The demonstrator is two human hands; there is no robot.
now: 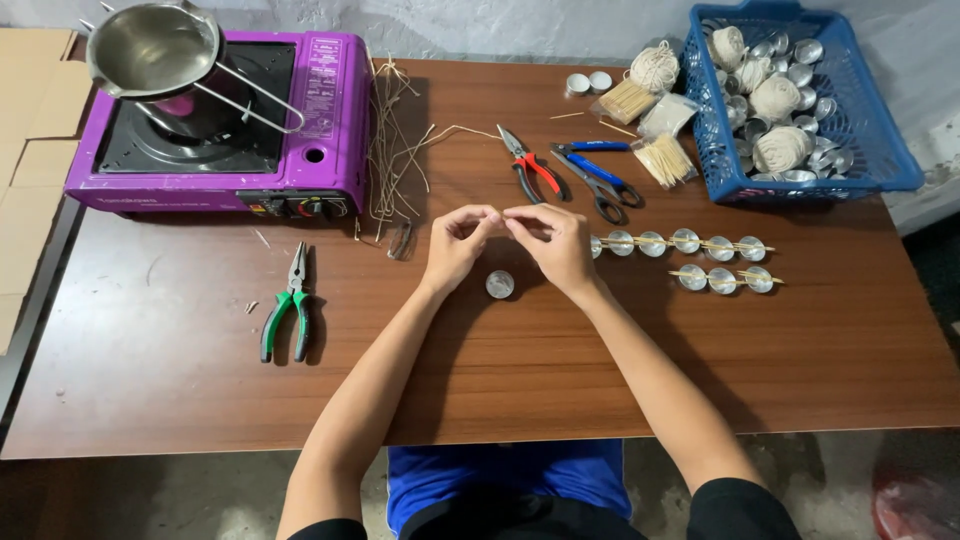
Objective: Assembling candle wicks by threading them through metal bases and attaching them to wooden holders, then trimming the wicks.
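Wooden table (pixel 150 340) bears a small metal cup (pixel 500 284) just below both pinched-together hands (pixel 505 240), grasp unclear

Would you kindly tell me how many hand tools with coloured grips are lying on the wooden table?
3: green-handled pliers at left, red-handled cutters above the hands, and blue-handled scissors just right of them. None seems hidden, though the blue plastic basket might conceal more.

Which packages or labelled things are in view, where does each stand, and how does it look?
Clear bags of wooden sticks: beside the blue basket, small, pale tan contents.
Stove label: right side of the purple stove, small pale printing, too small to read.
Cardboard: far left, flat, brown.
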